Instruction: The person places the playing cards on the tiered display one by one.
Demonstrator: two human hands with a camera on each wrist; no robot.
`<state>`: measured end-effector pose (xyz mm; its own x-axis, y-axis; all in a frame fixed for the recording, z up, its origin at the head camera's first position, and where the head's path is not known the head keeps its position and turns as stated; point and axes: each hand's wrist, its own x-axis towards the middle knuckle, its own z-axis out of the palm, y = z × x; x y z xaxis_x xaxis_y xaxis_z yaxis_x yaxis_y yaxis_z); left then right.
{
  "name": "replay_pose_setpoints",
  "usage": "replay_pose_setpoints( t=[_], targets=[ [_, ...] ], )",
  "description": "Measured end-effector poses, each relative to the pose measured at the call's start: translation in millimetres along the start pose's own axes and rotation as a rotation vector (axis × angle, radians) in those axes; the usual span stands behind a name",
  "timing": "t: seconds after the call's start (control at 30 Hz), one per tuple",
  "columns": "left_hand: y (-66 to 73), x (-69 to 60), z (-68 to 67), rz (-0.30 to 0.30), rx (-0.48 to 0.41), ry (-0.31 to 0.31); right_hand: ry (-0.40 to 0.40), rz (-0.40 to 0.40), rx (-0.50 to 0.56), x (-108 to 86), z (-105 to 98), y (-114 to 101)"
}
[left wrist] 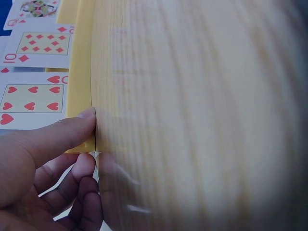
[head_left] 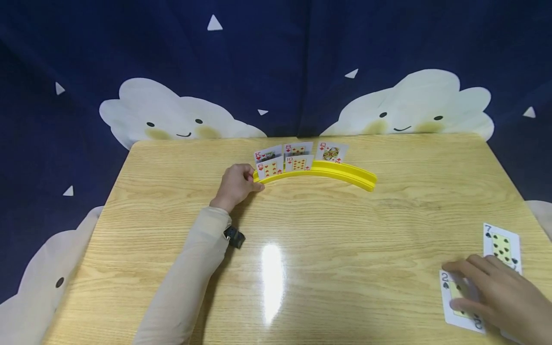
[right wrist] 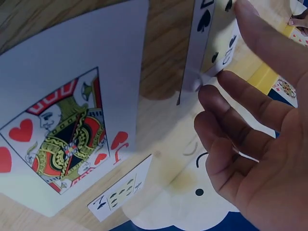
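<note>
My left hand pinches the left end of a curved yellow card holder, its thumb on the front edge. Standing in the holder are a red king behind a six of hearts, an eight of diamonds behind a ten of diamonds, and a queen of diamonds. At the table's near right, my right hand pinches a two of spades between thumb and fingers; the card looks tilted off the table in the right wrist view.
A seven of spades lies just beyond the right hand. Close to the right wrist camera is a jack of hearts, mostly covered by the hand in the head view. A dark blue cloth with clouds hangs behind the wooden table.
</note>
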<state>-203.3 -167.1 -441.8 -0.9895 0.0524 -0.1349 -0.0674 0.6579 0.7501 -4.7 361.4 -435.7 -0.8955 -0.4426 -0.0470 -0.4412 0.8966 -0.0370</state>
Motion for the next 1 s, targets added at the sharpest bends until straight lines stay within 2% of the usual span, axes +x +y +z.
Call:
replay_pose_setpoints(
  t=[0.27,0.43,0.57,0.67,0.77,0.93,1.0],
  targets=[
    [-0.8,-0.5,-0.1,-0.007,-0.009,-0.004,-0.088,0.063,0.114,3.5,5,4],
    [-0.3,-0.3,-0.2,-0.012,-0.016,-0.008,-0.155,0.148,0.138,11.6,2,6],
    [0.6,-0.2,-0.8,-0.008,-0.014,-0.011,-0.095,0.171,0.146,18.1,-4,4],
    [0.6,-0.1,-1.0,-0.007,-0.007,-0.011,0.048,0.105,0.149,21.7,-8,3],
    [1.2,-0.1,-0.7,-0.007,-0.005,-0.011,0.127,0.047,0.171,28.1,-13,1],
    [1.5,-0.1,-0.4,-0.007,-0.004,-0.011,0.100,0.047,0.295,44.0,-26,-4],
    [1.4,0.0,-0.5,-0.010,-0.003,-0.010,0.111,0.042,0.361,51.4,-30,-7]
  ],
)
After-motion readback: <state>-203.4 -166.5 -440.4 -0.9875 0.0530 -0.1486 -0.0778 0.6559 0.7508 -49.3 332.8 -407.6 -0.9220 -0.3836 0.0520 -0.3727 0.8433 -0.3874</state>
